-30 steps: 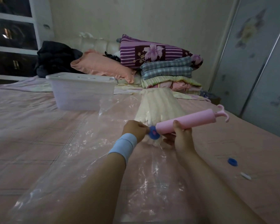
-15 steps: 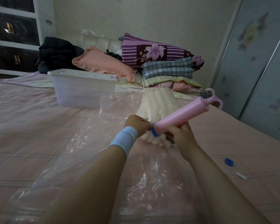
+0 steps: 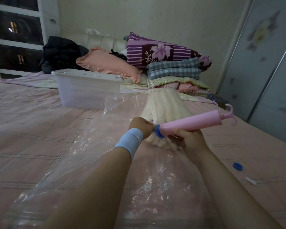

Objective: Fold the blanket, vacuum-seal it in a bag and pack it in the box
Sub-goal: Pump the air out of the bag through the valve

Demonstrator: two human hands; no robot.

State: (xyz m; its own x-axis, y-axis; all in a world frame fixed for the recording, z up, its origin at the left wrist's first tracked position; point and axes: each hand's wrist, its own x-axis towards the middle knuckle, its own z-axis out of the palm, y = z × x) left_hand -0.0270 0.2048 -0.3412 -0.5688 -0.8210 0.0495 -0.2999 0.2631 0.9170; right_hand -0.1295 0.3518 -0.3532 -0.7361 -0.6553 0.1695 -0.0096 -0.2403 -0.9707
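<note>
A cream folded blanket point(image 3: 163, 106) lies inside a large clear vacuum bag point(image 3: 82, 162) spread over the bed. My right hand point(image 3: 190, 141) grips the lower end of a pink hand pump point(image 3: 193, 123), which points up to the right. The pump's blue tip point(image 3: 158, 131) sits at the bag where my left hand point(image 3: 141, 125), with a light blue wristband, pinches the plastic beside it. A translucent white box point(image 3: 87, 91) stands open behind the bag to the left.
A small blue cap point(image 3: 237, 166) and a white clip point(image 3: 251, 180) lie on the pink checked bedsheet point(image 3: 31, 129) to the right. Pillows and folded bedding point(image 3: 172, 66) are stacked at the headboard. A wardrobe point(image 3: 271, 63) stands on the right.
The pump's handle end rose and then dropped back to a flatter angle. Both hands stayed together at the bag's valve spot.
</note>
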